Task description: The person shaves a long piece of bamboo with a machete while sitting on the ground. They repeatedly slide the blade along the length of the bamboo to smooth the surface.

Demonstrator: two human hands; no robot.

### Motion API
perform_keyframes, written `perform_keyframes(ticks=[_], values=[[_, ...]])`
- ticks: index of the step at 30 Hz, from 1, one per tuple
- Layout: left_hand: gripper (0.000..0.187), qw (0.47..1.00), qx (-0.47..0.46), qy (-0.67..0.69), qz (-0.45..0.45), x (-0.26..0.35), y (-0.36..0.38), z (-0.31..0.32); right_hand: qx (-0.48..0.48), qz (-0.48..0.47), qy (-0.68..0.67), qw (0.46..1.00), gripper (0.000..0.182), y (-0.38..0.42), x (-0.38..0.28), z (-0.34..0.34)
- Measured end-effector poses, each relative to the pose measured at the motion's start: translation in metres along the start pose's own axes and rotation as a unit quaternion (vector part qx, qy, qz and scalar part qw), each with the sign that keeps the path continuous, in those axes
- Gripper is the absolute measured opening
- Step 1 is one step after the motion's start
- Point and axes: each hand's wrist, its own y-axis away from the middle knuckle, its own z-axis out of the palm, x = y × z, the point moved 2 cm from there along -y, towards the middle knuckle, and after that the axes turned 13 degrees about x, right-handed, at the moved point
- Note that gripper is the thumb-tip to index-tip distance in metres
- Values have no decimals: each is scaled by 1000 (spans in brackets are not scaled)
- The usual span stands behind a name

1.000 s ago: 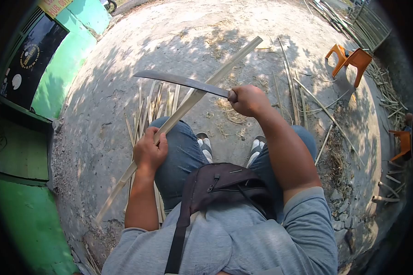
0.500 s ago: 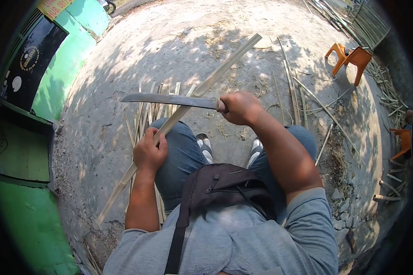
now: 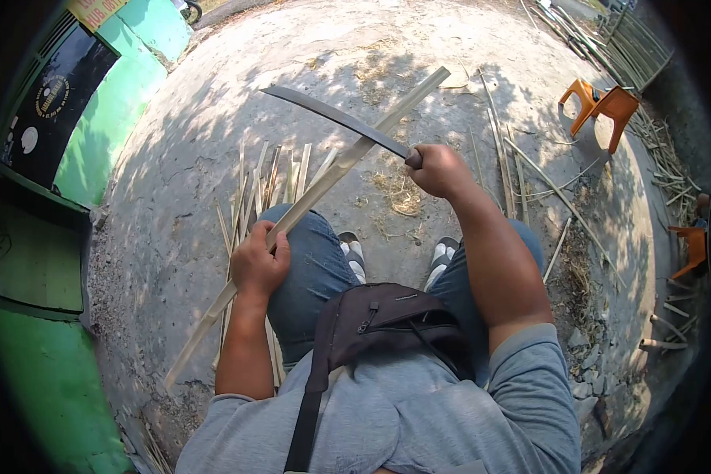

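Observation:
My left hand (image 3: 261, 259) is closed around a long, flat bamboo strip (image 3: 328, 182), which slants from lower left to upper right over my left knee. In my right hand (image 3: 441, 171) is the handle of a machete (image 3: 324, 114). Its long dark blade crosses the upper half of the strip, the tip pointing up and left. Blade and strip appear to touch where they cross. Beside my left leg lies a bundle of split bamboo strips (image 3: 249, 186), partly hidden by my arm and knee.
An orange plastic stool (image 3: 600, 107) lies on the ground at upper right, near a heap of bamboo pieces (image 3: 671, 158). Loose long strips (image 3: 565, 197) lie right of my knees. Thin shavings (image 3: 403, 193) litter the ground ahead. A green wall (image 3: 47, 387) runs along the left.
My right hand has moved forward and slightly right, sliding the machete farther up the strip, with its tip now angled more upward. The strip and my left hand have barely shifted.

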Motion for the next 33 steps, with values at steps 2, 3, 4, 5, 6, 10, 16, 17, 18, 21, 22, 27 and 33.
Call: perform_keyframes(ticks=[2, 3, 4, 5, 6, 10, 16, 17, 18, 21, 22, 27, 33], values=[[23, 1000, 4, 1, 9, -1, 0, 0, 2, -3, 6, 1000, 18, 3, 0, -1], [23, 1000, 5, 3, 14, -1, 0, 1, 3, -3, 9, 1000, 19, 4, 1, -1], [23, 1000, 6, 1, 13, 0, -1, 1, 0, -10, 16, 1000, 19, 5, 0, 0], [23, 1000, 6, -1, 13, 2, -1, 1, -4, -18, 22, 1000, 18, 5, -2, 2], [23, 1000, 6, -3, 12, 2, 0, 0, -9, -25, 28, 999, 18, 7, -7, 4], [23, 1000, 5, -7, 6, 1, 0, 2, -55, -106, 31, 992, 16, 16, -24, 6], [23, 1000, 9, -4, 18, 1, 0, 2, -87, -152, 72, 982, 17, 22, -36, 14], [23, 1000, 8, -7, 19, 1, 0, 3, -85, -153, 71, 982, 18, 22, -35, 14], [23, 1000, 7, -9, 19, 1, 0, 3, -85, -153, 74, 982, 17, 21, -34, 14], [23, 1000, 3, -6, 17, 3, -1, 2, -79, -154, 75, 982, 16, 20, -31, 14], [23, 1000, 2, -6, 17, 3, -1, 2, -75, -154, 70, 983, 15, 20, -31, 13], [23, 1000, 3, -3, 18, 3, -1, 1, -60, -158, 64, 984, 14, 20, -30, 14], [23, 1000, -5, -11, 12, 4, -2, 0, -54, -162, 52, 984, 13, 19, -28, 19]])
